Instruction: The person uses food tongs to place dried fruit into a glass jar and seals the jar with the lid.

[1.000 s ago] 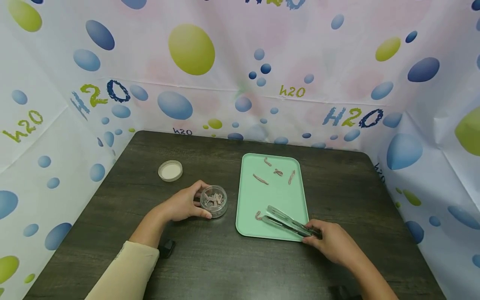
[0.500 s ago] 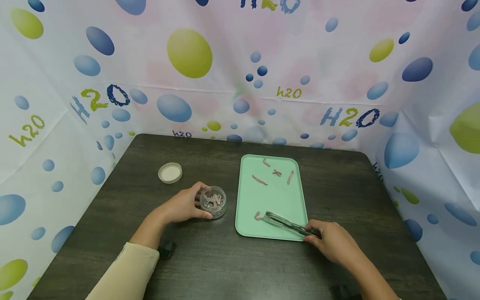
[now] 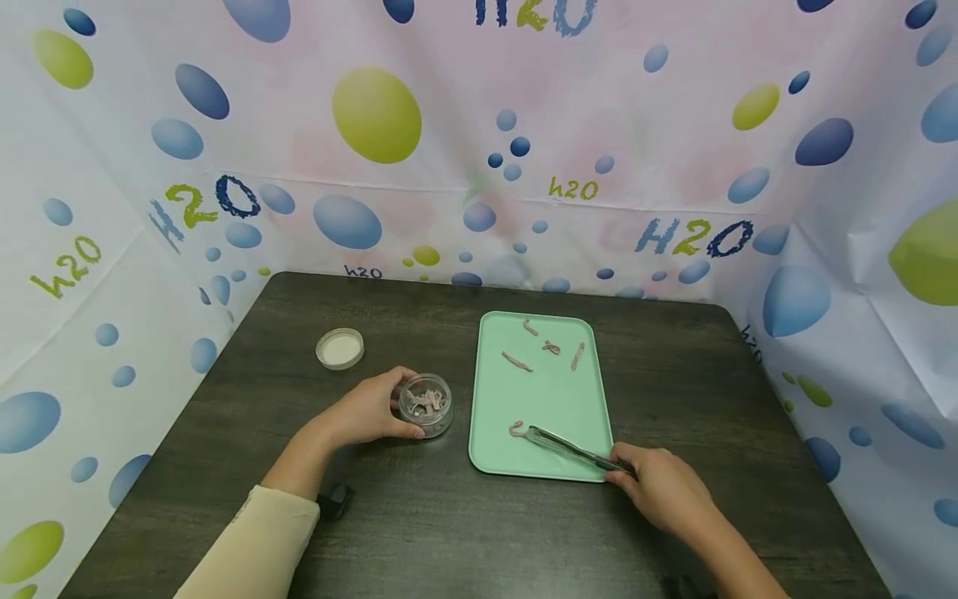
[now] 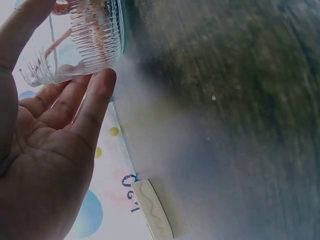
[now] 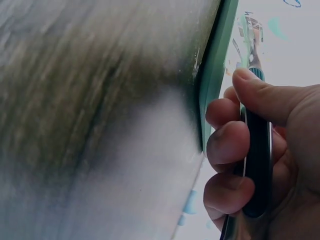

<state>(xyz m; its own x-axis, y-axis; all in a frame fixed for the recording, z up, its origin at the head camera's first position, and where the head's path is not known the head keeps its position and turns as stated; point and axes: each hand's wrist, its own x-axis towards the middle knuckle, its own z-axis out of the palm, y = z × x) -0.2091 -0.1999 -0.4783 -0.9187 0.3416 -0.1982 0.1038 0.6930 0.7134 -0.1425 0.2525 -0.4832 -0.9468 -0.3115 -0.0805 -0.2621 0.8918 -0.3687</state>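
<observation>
My left hand [image 3: 368, 409] grips a clear ribbed jar [image 3: 426, 406] from its left side; thin pinkish-brown strips lie inside the open jar. In the left wrist view, the thumb and fingers curve round the jar [image 4: 92, 42]. My right hand [image 3: 664, 487] holds tongs [image 3: 563, 443] by their dark handle [image 5: 258, 160], fingers curled round it. The tongs reach over the near part of a green tray [image 3: 490, 391], arms pressed together, tips at one curled pinkish strip [image 3: 517, 428]. Several more strips, such as a straight one [image 3: 516, 361], lie toward the tray's far end.
A round lid [image 3: 340, 349] with a pale inside lies on the dark table [image 3: 419, 524], behind and left of the jar. A white curtain [image 3: 441, 100] with blue and green dots hangs along the back and sides of the table.
The tongs, spread apart at first, have closed at the curled strip on the tray. My left hand and the jar stay in place; the head view has shifted slightly.
</observation>
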